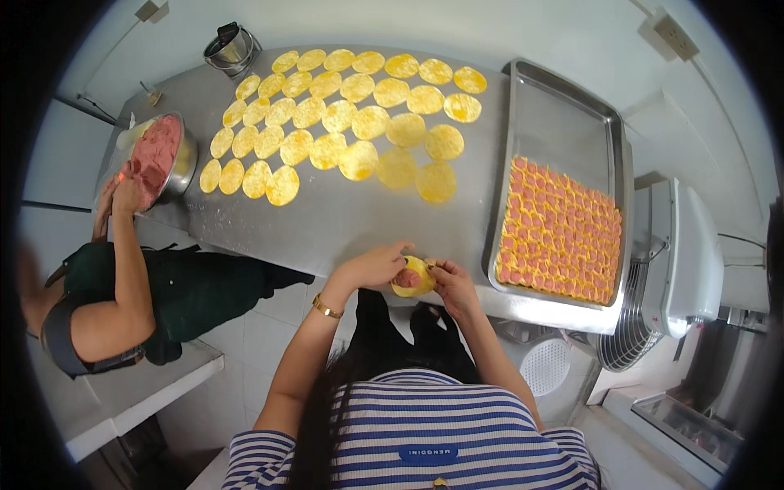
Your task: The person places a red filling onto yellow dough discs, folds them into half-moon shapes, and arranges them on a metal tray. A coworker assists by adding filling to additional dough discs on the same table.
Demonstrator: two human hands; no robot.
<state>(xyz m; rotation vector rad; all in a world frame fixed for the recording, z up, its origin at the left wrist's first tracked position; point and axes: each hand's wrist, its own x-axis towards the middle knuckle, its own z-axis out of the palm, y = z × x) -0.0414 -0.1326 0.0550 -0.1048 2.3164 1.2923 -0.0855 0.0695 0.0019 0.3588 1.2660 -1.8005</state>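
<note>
Just beyond the steel table's front edge, I hold a round yellow dough wrapper (423, 287) with a lump of pink meat filling (406, 278) on it. My left hand (378, 265) grips the wrapper's left side, one finger pointing out past it; a gold bracelet is on that wrist. The right side of the wrapper is pinched between the thumb and fingers of my right hand (454, 287). Beyond my hands, several rows of flat yellow dough wrappers (327, 152) lie on the table. To the right, a metal tray (563, 98) holds many filled dumplings (558, 233) in tight rows.
At the left, a co-worker's hands (124, 189) are at a steel bowl (184, 166) of pink ground meat (155, 155). A small metal pail (232, 53) stands at the back left. A white machine with a wire guard (686, 257) is right of the tray.
</note>
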